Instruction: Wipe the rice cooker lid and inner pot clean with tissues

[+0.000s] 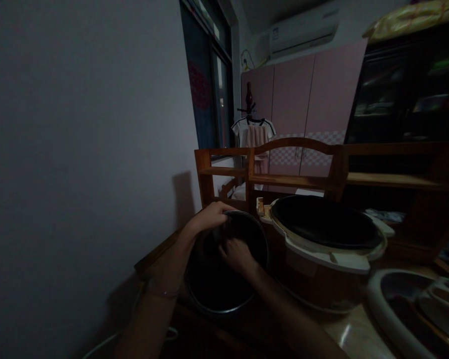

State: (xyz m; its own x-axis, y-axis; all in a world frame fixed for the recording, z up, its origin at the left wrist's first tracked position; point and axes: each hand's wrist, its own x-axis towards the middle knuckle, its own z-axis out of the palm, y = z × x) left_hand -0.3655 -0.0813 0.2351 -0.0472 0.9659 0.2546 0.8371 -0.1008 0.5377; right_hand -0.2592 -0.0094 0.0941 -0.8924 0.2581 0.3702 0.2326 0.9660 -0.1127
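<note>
A round dark pot [220,286] with a thin shiny rim tilts toward me on the wooden surface. At its upper left edge, my left hand [212,215] grips the rim, with the fingers wrapped over it. My right hand [237,253] reaches inside the pot, its fingers curled in close to the inner wall. Whatever those fingers hold, if anything, is lost in shadow. To the right stands a big round cooker [327,259] with a pale rim and side clips; its dark inside [322,222] is uncovered.
A pale-rimmed lid [389,294] lies at the lower right. Behind the cooker runs a wooden shelf frame [292,179]. The wall [115,149] rises close on the left. A white cord [101,344] lies at the lower left. Pink cupboards [292,99] stand farther back.
</note>
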